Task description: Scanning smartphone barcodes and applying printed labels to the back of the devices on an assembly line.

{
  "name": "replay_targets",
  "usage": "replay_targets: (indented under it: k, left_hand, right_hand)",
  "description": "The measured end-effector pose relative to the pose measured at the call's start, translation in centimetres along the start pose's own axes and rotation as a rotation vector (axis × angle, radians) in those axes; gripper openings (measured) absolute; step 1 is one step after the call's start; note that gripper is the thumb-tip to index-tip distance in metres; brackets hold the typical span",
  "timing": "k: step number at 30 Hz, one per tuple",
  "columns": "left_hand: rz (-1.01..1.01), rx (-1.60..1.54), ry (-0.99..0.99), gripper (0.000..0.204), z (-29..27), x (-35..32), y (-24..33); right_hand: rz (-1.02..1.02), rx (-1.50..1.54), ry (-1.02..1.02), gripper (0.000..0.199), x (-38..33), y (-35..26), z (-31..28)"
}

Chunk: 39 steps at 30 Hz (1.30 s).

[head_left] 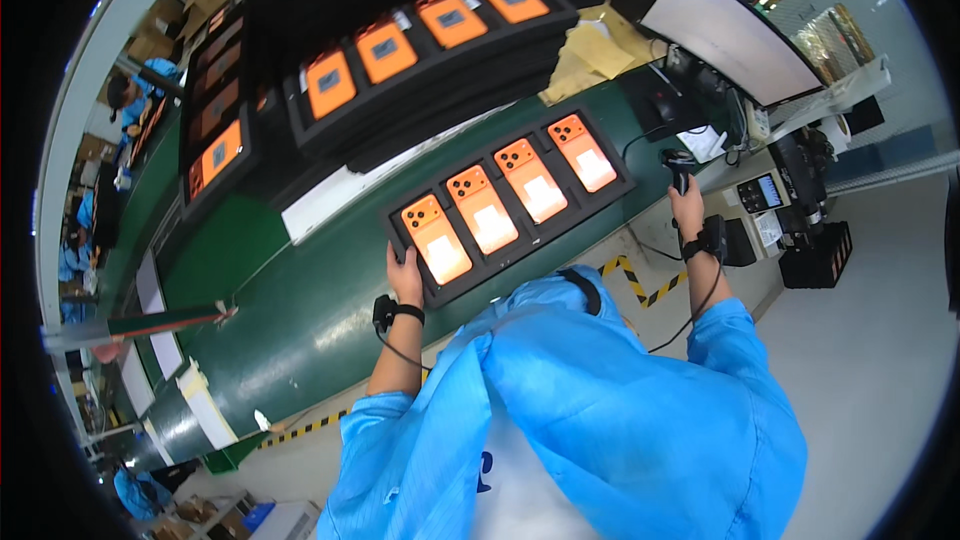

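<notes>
Right now the left hand [404,278] grips the near-left edge of a black tray [617,172] that lies on the green tabletop [300,310], just in front of the person. The right hand [686,208] is closed around a dark handheld scanner [677,170], held off the tray's right end, near the monitor [735,35]. All four pockets of the tray are filled, each with an orange phone [481,208] lying back-up, camera cluster toward the far side and a pale patch on the lower half; glare hides whether that patch is a label or only reflection. Judging by this, the tray is loaded and the scanner is not yet over any phone, so the scanning pass looks barely begun. Further stacked trays [420,50] of orange phones wait behind.
</notes>
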<state>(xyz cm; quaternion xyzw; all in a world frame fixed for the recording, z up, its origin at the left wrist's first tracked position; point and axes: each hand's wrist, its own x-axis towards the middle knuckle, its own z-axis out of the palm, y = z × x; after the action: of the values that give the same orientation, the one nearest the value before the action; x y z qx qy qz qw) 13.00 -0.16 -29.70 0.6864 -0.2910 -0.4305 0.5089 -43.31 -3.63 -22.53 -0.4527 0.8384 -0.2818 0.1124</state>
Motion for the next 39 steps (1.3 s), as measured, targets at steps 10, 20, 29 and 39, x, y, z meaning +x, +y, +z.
replay_targets:
  k: [10, 20, 29, 39]
  left_hand:
    - [0.007, 0.195, 0.027, 0.065, 5.8, -1.0, 0.2]
    - [0.104, 0.394, 0.159, 0.067, 6.2, -2.1, 0.2]
    - [0.001, 0.327, 0.131, 0.069, 5.8, -3.1, 2.1]
    - [0.045, 0.352, 0.168, 0.070, 6.1, -1.8, 0.4]
  right_hand:
    - [-0.149, 0.018, -0.166, 0.052, 6.7, 7.1, 4.5]
    - [-0.607, 0.197, -0.004, 0.039, 8.4, 3.1, 4.4]
    - [-0.782, 0.105, 0.226, 0.035, 8.7, -2.5, 3.6]
    - [-0.381, 0.411, -0.241, 0.040, 8.0, -4.3, 6.1]
